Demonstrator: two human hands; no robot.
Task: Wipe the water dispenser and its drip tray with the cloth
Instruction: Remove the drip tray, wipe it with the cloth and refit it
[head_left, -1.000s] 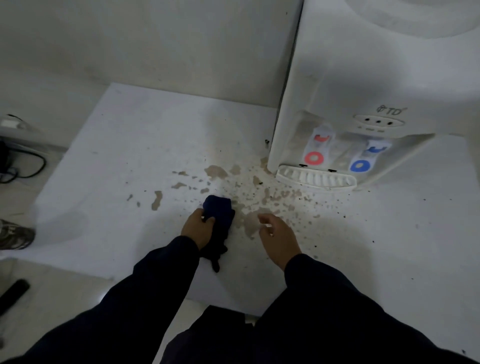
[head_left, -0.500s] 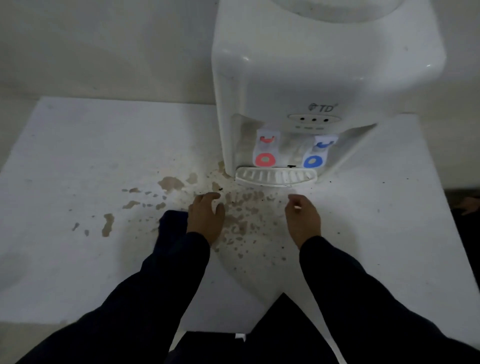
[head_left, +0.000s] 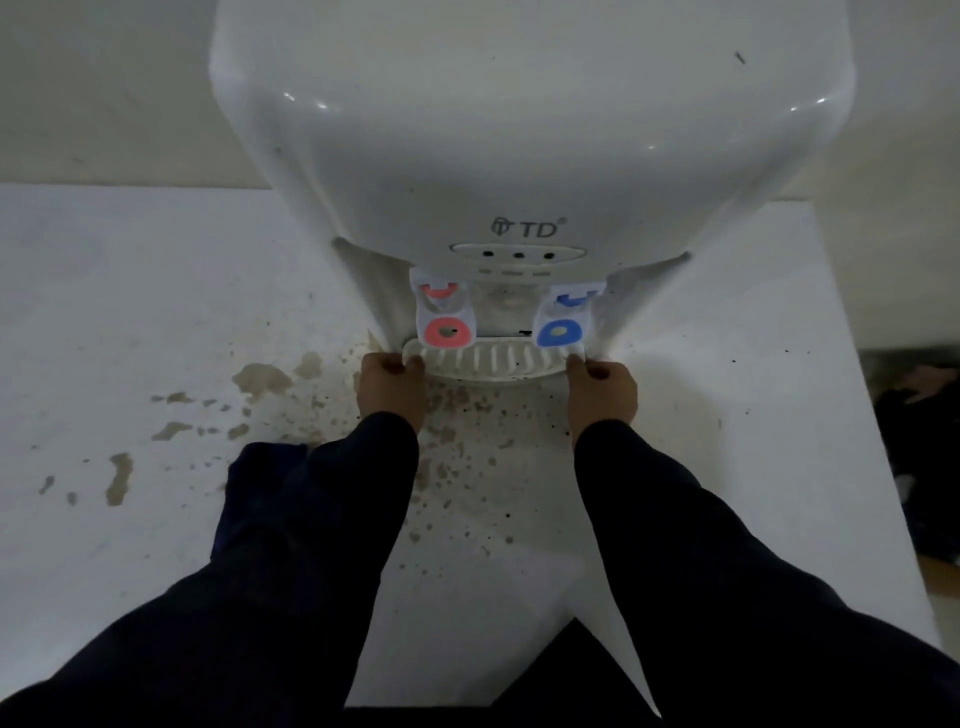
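Gripping drip tray (head_left: 493, 361) now, cloth (head_left: 260, 467) seemingly released.

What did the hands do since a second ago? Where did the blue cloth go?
The left hand let go of the dark blue cloth, which now lies on the table beside the left sleeve. Both hands moved forward to the dispenser; the left and the right hand now grip the two ends of the drip tray. The brown stains remain, unwiped.
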